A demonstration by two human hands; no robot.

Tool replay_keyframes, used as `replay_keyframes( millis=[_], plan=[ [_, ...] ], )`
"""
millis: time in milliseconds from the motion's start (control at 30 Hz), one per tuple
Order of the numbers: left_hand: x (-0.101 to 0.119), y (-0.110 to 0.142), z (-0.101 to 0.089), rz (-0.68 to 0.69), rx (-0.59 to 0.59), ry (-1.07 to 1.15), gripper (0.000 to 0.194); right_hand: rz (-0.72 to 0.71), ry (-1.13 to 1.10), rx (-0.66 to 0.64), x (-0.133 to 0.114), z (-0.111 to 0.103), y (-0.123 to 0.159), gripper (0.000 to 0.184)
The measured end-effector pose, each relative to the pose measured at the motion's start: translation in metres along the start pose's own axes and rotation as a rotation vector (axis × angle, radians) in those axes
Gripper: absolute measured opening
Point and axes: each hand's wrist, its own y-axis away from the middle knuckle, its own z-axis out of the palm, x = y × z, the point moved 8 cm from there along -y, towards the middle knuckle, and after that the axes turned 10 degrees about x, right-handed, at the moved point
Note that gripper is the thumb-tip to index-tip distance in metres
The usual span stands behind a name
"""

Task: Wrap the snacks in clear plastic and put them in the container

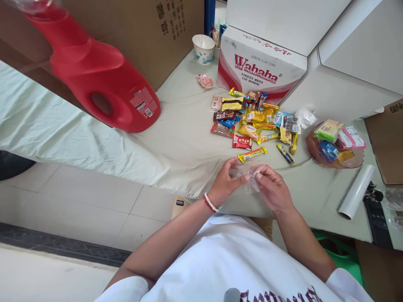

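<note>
Between my two hands is a clear plastic bag (251, 184), thin and crumpled. My left hand (226, 181), with a red and white bracelet at the wrist, pinches its left side between thumb and fingers. On the other side my right hand (273, 186) grips the bag's upper edge with thumb and forefinger. Just beyond my fingertips lies a yellow and orange snack stick (252, 154). Behind it is a loose pile of wrapped snacks (252, 115), with a red packet (242, 142) at its near left and a dark small packet (286, 154) to the right.
A tall red jug (126, 84) stands at left. A Wahaba carton (261, 67) and paper cup (203, 50) are at the back. Rightward sit a bowl (352, 161) of packets and a plastic film roll (356, 192). The cloth-covered table's (176, 167) front edge runs before me.
</note>
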Motion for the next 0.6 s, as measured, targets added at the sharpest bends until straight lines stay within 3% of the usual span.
replay_keyframes(
  millis=[100,233,367,500,600],
  plan=[
    [0.0,0.004,0.014,-0.018,-0.153,0.115,0.072,0.022,-0.039,-0.03,-0.007,-0.007,0.006,0.029],
    [-0.012,0.014,0.031,-0.114,-0.316,0.094,0.05,-0.023,-0.074,0.067,-0.011,-0.025,0.002,0.031],
    [-0.027,0.024,0.028,-0.253,-0.355,0.071,0.045,-0.009,-0.122,0.211,-0.007,-0.046,-0.008,0.029],
    [-0.019,0.024,0.016,-0.147,-0.311,-0.006,0.041,0.011,-0.129,0.274,-0.005,-0.058,-0.016,0.026],
    [-0.012,0.016,0.016,-0.086,-0.212,0.092,0.054,0.055,-0.13,0.248,0.0,-0.056,-0.017,0.027]
  ],
)
